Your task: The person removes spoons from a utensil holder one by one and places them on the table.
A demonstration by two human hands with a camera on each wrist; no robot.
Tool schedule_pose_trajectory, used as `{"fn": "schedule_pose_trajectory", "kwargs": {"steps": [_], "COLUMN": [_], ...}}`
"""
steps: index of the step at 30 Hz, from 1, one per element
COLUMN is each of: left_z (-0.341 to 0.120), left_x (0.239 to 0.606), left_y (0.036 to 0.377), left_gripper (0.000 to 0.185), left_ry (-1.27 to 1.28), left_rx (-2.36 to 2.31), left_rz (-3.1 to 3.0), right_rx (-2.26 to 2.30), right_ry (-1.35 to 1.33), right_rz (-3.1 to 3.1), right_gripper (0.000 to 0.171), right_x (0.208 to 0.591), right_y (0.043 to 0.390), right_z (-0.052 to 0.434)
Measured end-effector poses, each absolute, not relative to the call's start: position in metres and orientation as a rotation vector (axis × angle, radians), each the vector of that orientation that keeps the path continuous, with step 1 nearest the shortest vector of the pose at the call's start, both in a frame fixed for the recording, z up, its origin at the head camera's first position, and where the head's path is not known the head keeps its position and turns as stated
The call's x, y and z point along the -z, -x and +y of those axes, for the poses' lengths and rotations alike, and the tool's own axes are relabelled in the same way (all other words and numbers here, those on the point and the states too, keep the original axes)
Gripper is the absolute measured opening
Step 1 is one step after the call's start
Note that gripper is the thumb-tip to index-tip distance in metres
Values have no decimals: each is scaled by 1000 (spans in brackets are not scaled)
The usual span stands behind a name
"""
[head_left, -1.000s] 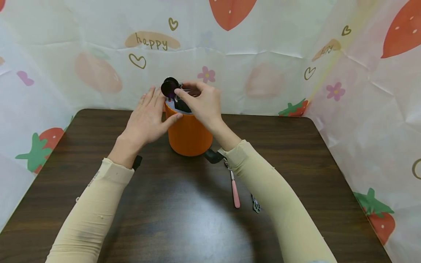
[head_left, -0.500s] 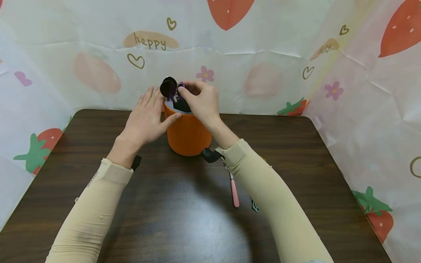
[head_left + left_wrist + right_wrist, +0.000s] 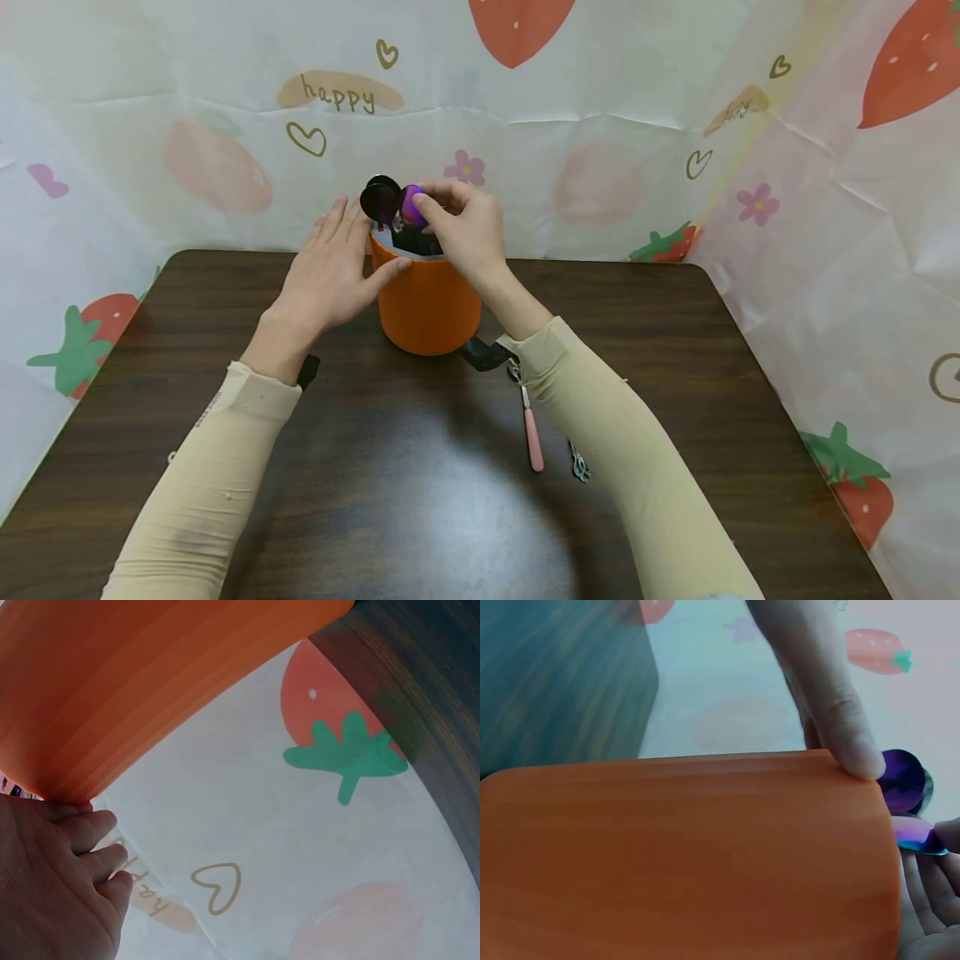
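An orange cylindrical container [image 3: 427,308] stands upright near the back edge of the table in the head view. My left hand [image 3: 326,267] rests along its left side, fingers straight and thumb touching the rim. At the mouth, my right hand [image 3: 472,229] pinches a shiny purple spoon [image 3: 412,205] by its bowl; the lower part is hidden. The right wrist view shows the spoon [image 3: 919,834] with an iridescent sheen between thumb and fingers. Beside it, dark round spoon-like heads [image 3: 380,200] stick up from the container. Something black [image 3: 412,242] also shows inside the opening.
A utensil with a pink handle [image 3: 533,442] lies on the dark wooden table [image 3: 375,500], right of the container. An ornate metal handle [image 3: 580,467] lies partly under my right forearm. A printed cloth backdrop [image 3: 517,150] rises behind the table.
The purple spoon's bowl has come into view, facing me between my right fingers; a second ago thin metallic parts showed there. My left hand keeps its place on the container.
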State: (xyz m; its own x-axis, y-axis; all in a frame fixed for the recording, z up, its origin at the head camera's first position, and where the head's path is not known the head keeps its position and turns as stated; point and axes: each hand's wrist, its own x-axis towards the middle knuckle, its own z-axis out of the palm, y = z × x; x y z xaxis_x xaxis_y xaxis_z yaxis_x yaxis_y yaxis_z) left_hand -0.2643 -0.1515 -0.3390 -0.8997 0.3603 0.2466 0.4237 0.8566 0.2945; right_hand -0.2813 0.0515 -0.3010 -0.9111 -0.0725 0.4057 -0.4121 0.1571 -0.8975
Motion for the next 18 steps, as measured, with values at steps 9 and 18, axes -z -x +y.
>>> {"fn": "schedule_pose_trajectory", "kwargs": {"steps": [9,18], "left_z": [-151,-150], "left_x": [338,337], "left_y": [264,264], "left_gripper": [96,97], "left_ry": [588,586], "left_rx": [512,514], "left_rz": [-2876,-2887], "right_rx": [-1960,-2029], "right_ry": [-450,-458], "right_rz": [-2037,-1899], "right_gripper": [22,23], "right_x": [289,270], "right_y": [278,264], "right_z": [66,81]}}
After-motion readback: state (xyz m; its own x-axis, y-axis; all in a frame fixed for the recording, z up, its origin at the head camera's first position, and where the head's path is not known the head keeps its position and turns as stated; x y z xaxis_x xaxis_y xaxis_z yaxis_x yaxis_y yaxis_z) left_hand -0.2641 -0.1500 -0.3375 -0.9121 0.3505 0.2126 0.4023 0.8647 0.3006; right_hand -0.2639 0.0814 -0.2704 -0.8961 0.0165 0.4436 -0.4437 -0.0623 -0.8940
